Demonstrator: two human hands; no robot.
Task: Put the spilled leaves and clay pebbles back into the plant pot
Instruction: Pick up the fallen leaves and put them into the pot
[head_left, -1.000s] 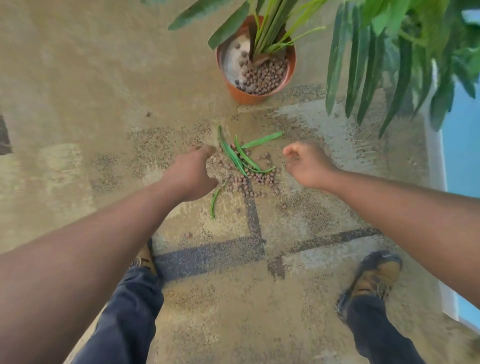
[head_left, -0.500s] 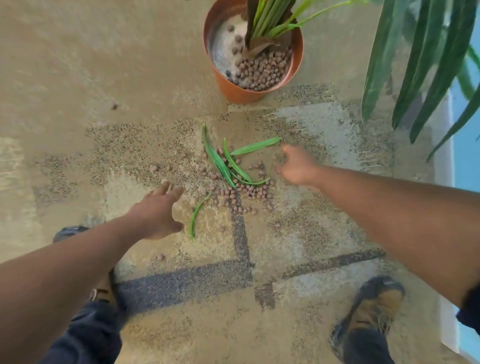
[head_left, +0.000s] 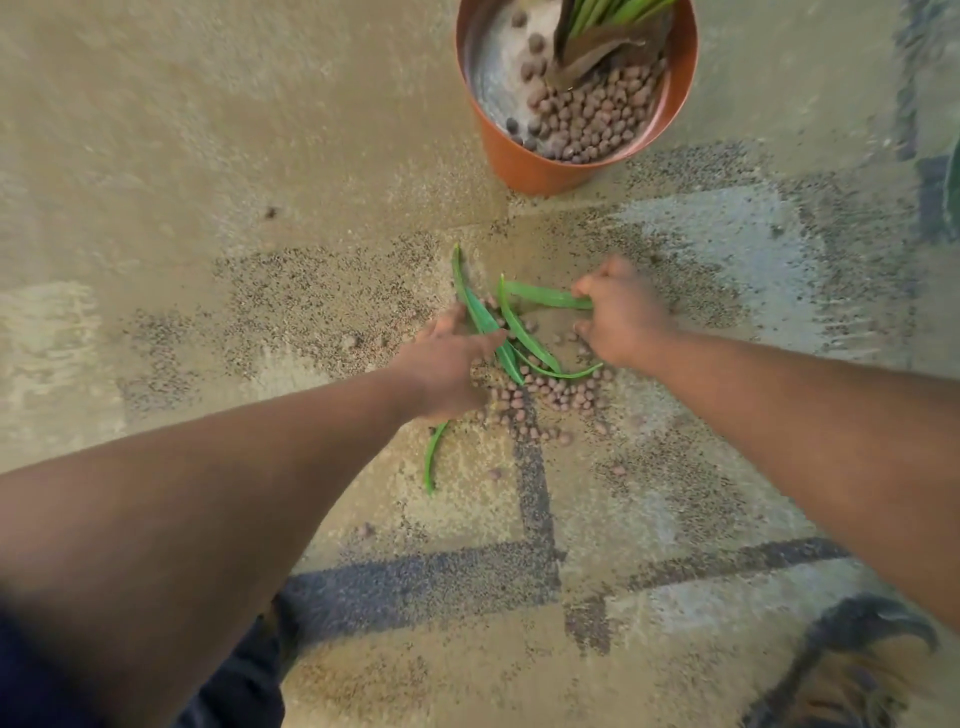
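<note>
Left hand (head_left: 441, 371) lies spread over the leaves (head_left: 519, 332) and pebbles (head_left: 550, 395) on the floor (head_left: 208, 156). Right hand (head_left: 621, 317) curls around one leaf (head_left: 545, 297). The pot (head_left: 530, 161) stands beyond them.

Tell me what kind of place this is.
Probably an outdoor patio or terrace: a rough pebble-textured floor with dark inlaid lines, and an orange plant pot standing straight on it. Nothing shows more.

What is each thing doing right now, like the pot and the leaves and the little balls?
Plant pot: upright, partly filled with pebbles.
Spilled leaves: lying on the floor.
Clay pebbles: scattered on the floor.
Left hand: touching a leaf.
Right hand: closing on a leaf.
</note>
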